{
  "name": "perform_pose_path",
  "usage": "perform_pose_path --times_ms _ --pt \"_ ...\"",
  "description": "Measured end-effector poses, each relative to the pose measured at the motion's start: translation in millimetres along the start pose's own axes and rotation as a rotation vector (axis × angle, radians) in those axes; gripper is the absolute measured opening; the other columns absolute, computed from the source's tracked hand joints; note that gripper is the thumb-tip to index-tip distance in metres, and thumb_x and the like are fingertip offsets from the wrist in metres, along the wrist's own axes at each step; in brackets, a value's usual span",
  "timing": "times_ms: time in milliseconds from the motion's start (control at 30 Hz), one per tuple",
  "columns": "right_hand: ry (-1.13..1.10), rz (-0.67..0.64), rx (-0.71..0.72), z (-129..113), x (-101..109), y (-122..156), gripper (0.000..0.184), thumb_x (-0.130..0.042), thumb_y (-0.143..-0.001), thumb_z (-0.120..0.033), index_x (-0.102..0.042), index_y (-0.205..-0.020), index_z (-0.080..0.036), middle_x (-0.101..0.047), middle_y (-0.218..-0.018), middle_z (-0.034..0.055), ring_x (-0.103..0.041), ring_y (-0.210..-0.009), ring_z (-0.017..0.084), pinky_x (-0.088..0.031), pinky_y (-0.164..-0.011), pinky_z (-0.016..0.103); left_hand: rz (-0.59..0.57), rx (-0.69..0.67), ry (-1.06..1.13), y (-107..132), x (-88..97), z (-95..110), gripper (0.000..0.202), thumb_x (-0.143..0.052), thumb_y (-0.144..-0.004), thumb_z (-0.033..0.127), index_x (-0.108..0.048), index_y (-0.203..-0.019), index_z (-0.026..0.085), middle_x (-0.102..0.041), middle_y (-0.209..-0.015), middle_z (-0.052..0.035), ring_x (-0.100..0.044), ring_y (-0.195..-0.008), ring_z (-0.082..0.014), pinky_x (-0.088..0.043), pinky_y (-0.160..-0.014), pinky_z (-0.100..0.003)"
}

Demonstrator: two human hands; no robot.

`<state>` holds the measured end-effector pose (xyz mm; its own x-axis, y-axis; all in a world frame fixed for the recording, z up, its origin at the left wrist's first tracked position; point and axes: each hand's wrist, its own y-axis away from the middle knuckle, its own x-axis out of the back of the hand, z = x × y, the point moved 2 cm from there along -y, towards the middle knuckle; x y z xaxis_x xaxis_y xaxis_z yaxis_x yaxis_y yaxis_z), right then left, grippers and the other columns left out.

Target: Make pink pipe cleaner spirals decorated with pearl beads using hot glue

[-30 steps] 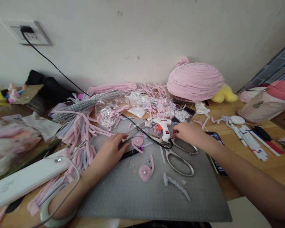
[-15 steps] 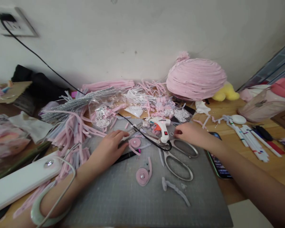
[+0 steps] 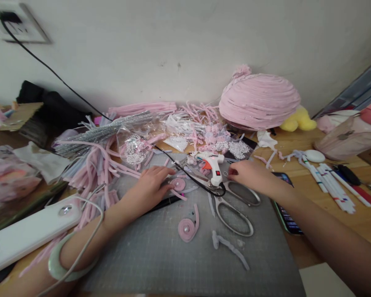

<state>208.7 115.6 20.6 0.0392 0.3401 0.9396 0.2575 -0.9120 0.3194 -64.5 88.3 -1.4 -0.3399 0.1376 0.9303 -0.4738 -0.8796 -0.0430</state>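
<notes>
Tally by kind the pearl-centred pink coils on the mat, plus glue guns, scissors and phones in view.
Pearl-centred pink coils: 2
White glue gun: 1
Metal-handled scissors: 1
Phone: 1
Total: 5

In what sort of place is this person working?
Probably a craft workspace, perhaps at home: a white glue gun and large scissors lie on a grey gridded mat, with fuzzy pink strips bunched nearby.
</notes>
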Motion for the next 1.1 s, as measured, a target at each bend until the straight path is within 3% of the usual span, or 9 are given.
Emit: perform_pose_path --times_ms 167,300,467,600,733,1100 --pt "0.02 0.017 0.009 1 0 -1 0.017 -0.049 -0.074 -0.023 -0.065 -0.07 -0.017 -0.069 -0.074 0.0067 -0.06 -0.066 0.018 -0.032 -0.054 0.025 0.023 0.012 0.063 0 2.5 0 0.031 -0.033 -0.089 0.031 -0.057 -0.103 0.017 -0.065 -0.103 -0.0099 -0.057 -0.1 -0.0243 -0.042 -0.088 -0.041" --pt "-0.03 0.139 -0.006 2 7 9 0.016 -0.048 -0.073 -0.021 -0.063 -0.07 -0.018 -0.068 -0.074 0.0046 -0.059 -0.069 0.018 -0.034 -0.058 0.025 0.058 0.02 0.091 1 7.0 0 0.032 -0.031 -0.09 0.03 -0.056 -0.105 0.017 -0.064 -0.104 -0.0095 -0.057 -0.1 -0.0223 -0.042 -0.089 -0.037" --pt "-0.087 0.28 -0.017 0 14 30 0.014 -0.048 -0.075 -0.021 -0.061 -0.069 -0.018 -0.064 -0.07 0.0022 -0.056 -0.067 0.016 -0.035 -0.058 0.025 -0.028 -0.009 0.016 1 8.2 3 0.032 -0.045 -0.084 0.039 -0.054 -0.108 0.02 -0.063 -0.11 -0.0089 -0.055 -0.105 -0.0256 -0.038 -0.092 -0.041" --pt "-0.081 0.34 0.001 -5 15 48 0.012 -0.05 -0.076 -0.021 -0.061 -0.071 -0.019 -0.061 -0.067 0.0002 -0.055 -0.062 0.014 -0.035 -0.056 0.024 -0.118 0.085 -0.003 -1 6.7 7 0.031 -0.038 -0.086 0.038 -0.059 -0.097 0.018 -0.067 -0.089 -0.0076 -0.061 -0.084 -0.0226 -0.044 -0.079 -0.035" --pt "-0.087 0.365 0.102 -16 14 62 0.012 -0.05 -0.079 -0.022 -0.06 -0.073 -0.019 -0.061 -0.067 0.0 -0.053 -0.058 0.012 -0.035 -0.055 0.023 -0.136 0.176 -0.018 -2 4.7 11 0.028 -0.038 -0.085 0.037 -0.059 -0.093 0.019 -0.067 -0.08 -0.0062 -0.062 -0.071 -0.0206 -0.044 -0.067 -0.03" --pt "-0.083 0.352 0.318 -43 0 78 0.009 -0.052 -0.079 -0.016 -0.059 -0.075 -0.019 -0.062 -0.073 -0.0007 -0.057 -0.062 0.012 -0.036 -0.058 0.024 -0.139 0.295 0.141 -13 0.2 18 0.024 -0.047 -0.078 0.029 -0.057 -0.096 0.018 -0.067 -0.08 -0.0039 -0.063 -0.072 -0.0201 -0.043 -0.058 -0.027"
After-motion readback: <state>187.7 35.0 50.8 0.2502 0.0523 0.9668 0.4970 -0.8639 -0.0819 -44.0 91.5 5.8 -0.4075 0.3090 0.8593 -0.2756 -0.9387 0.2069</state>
